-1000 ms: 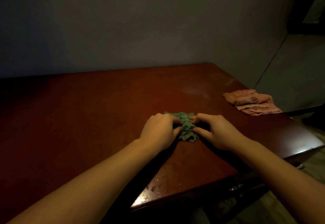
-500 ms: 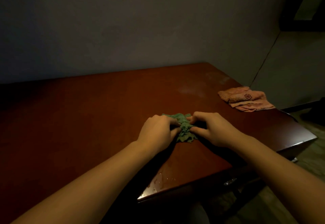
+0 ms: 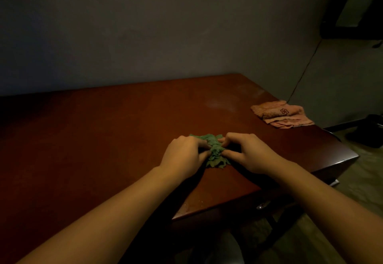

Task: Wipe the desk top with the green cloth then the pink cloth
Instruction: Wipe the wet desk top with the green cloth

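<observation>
Green cloth (image 3: 214, 151) lies bunched on the reddish-brown desk top (image 3: 107, 139), near the front edge and a little right of the middle of the view. It is gathered into a narrow, crumpled strip whose long axis runs away from the person, from a frayed, spread end nearest the front edge to a flatter end pointing toward the grey wall (image 3: 145, 31); the strip tilts slightly to the left as it goes back. The left hand (image 3: 184, 156) is curled over the cloth's left side, fingers bent down and closed onto the fabric, with the thumb tip pressing into the waist of the bundle. The right hand (image 3: 250, 154) mirrors it from the other side, forefinger and thumb pinching the cloth at the same narrow middle, the other fingers tucked under and mostly hidden. Both hands touch the cloth and rest low against the wood; both bare forearms reach in from the bottom corners of the view. Pink cloth (image 3: 280, 115) sits folded flat at the desk's right edge, well apart from the hands, its long side running roughly along that edge, a small dark flower-like mark on its upper fold. A pale smear shows on the wood between the two cloths. Light glints off the near corner of the desk, below the wrists.
</observation>
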Demonstrator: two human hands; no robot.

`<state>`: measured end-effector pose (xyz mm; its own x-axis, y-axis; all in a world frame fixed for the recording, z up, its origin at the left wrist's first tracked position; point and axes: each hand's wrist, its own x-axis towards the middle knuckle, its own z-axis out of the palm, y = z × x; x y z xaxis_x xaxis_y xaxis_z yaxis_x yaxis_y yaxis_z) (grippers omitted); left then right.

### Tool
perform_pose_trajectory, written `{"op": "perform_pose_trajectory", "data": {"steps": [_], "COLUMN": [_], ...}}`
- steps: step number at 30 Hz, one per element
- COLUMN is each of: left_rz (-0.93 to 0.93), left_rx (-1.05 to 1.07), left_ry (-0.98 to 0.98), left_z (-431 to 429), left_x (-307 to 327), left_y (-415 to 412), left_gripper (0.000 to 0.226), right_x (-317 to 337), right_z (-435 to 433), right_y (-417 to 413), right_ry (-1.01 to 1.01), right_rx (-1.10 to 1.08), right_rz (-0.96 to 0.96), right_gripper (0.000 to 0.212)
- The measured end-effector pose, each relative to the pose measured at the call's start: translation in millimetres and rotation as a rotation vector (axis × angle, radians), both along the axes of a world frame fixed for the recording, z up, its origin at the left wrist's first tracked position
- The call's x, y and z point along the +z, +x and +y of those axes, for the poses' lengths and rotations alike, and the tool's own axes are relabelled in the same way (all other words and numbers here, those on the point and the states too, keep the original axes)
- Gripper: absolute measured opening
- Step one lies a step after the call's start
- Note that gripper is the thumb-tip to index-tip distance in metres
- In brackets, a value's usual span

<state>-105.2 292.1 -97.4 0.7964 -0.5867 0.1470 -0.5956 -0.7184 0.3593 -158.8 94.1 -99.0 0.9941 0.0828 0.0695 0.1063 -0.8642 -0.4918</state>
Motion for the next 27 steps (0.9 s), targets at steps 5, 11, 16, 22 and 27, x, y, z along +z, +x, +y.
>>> {"op": "perform_pose_trajectory", "data": {"steps": [5, 11, 16, 22, 27], "left_rz": [0.030, 0.009, 0.007, 0.015, -0.008], "left_rx": [0.043, -0.032, 0.040, 0.013, 0.016], "left_ry": [-0.011, 0.020, -0.024, 0.013, -0.028], "left_z": [-7, 16, 1, 7, 5], "left_x": [4, -7, -1, -1, -8], "left_y": [0, -32, -27, -42, -47], "left_gripper": [0.028, 0.030, 0.028, 0.027, 0.028], "right_x": [-2, -6, -3, -9, -12], "right_z": [3, -1, 2, -2, -5], "right_y": [4, -31, -15, -35, -44], "right_ry": [-0.013, -0.024, -0.034, -0.011, -0.030], "right_rx": [-0.053, 0.067, 0.000, 0.036, 0.047], "right_rz": [-0.027, 0.032, -0.004, 0.008, -0.001], "right_gripper": [0.017, 0.016, 0.020, 0.015, 0.021]}}
